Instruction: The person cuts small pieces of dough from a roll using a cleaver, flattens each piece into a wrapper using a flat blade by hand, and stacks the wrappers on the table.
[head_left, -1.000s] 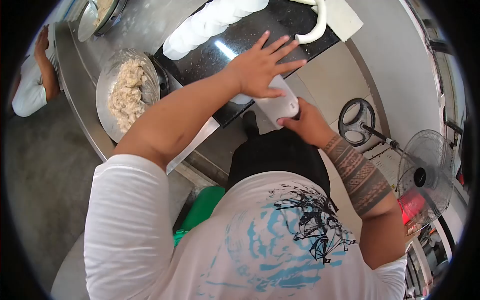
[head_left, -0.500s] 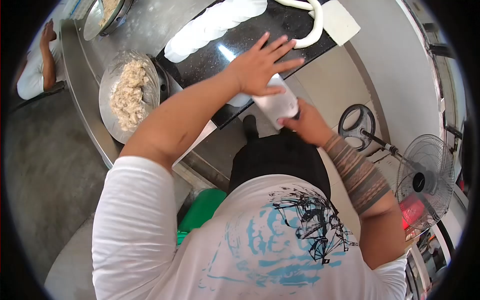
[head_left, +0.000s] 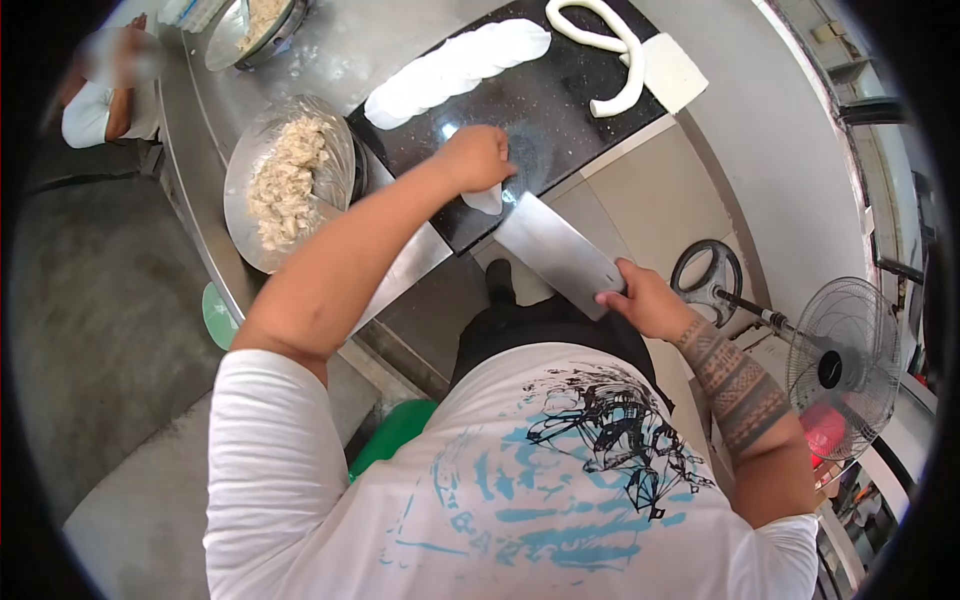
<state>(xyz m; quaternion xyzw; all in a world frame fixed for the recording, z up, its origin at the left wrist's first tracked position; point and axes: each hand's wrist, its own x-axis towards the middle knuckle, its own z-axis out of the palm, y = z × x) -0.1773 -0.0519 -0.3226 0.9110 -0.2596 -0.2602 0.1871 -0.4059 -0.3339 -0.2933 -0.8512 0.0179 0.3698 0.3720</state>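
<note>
My right hand (head_left: 645, 301) grips the near end of a broad metal cleaver (head_left: 560, 252), whose blade reaches to the board's front edge. My left hand (head_left: 478, 158) is over the dark speckled board (head_left: 420, 150), fingers curled, at a thin white dough piece (head_left: 485, 200); its grip is partly hidden. Behind it lies a row of overlapping white dough rounds (head_left: 460, 70). A looped white dough rope (head_left: 627, 90) rests at the board's right end, beside a pale square sheet (head_left: 675, 75).
A metal bowl of chunky filling (head_left: 285, 185) stands left of the board, with another bowl (head_left: 262, 25) behind it. A person (head_left: 110, 85) is at the far left. A standing fan (head_left: 845, 370) is at the right; a green container (head_left: 390, 437) is below the counter.
My left hand has come off the blade, moved down-left and curled its fingers over the board. The cleaver has swung away from it, turning its broad face into view, with my right hand lower.
</note>
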